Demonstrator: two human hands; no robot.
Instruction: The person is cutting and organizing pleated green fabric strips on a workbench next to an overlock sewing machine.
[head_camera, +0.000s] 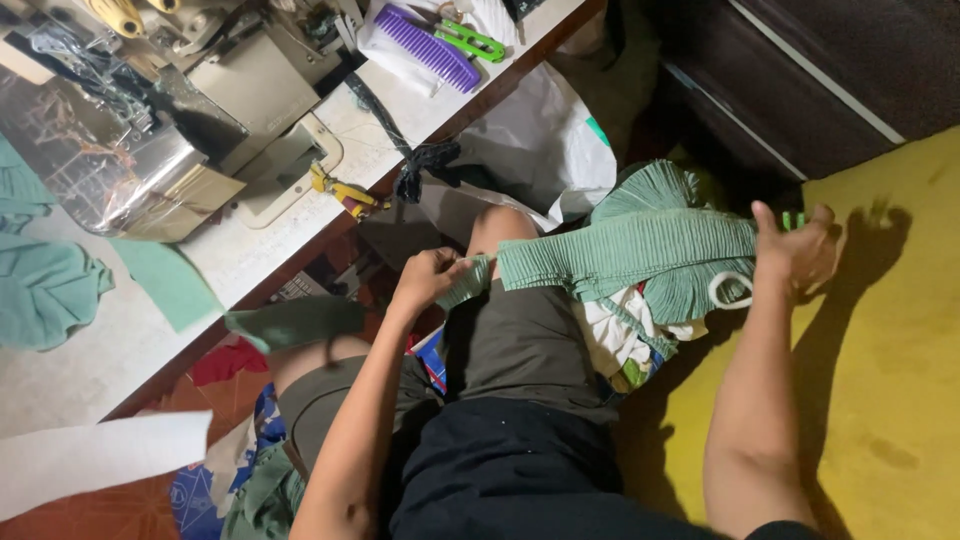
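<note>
A strip of green ribbed fabric (630, 255) stretches across my lap, over my knee. My left hand (430, 277) is shut on its left end, close to the table's edge. My right hand (795, 250) grips the strip's right end above a pile of green ribbed pieces (660, 190) and white cloth (610, 335) beside my leg. A white loop (730, 290) hangs just under my right hand.
A sewing machine (190, 110) stands on the worktable (250, 255) at upper left, with green cloth pieces (45, 285), a purple comb (425, 45), green snips (470, 40) and yellow snips (345, 192). A white bag (545, 140) lies behind my knee. Yellow floor (890, 380) spreads at right.
</note>
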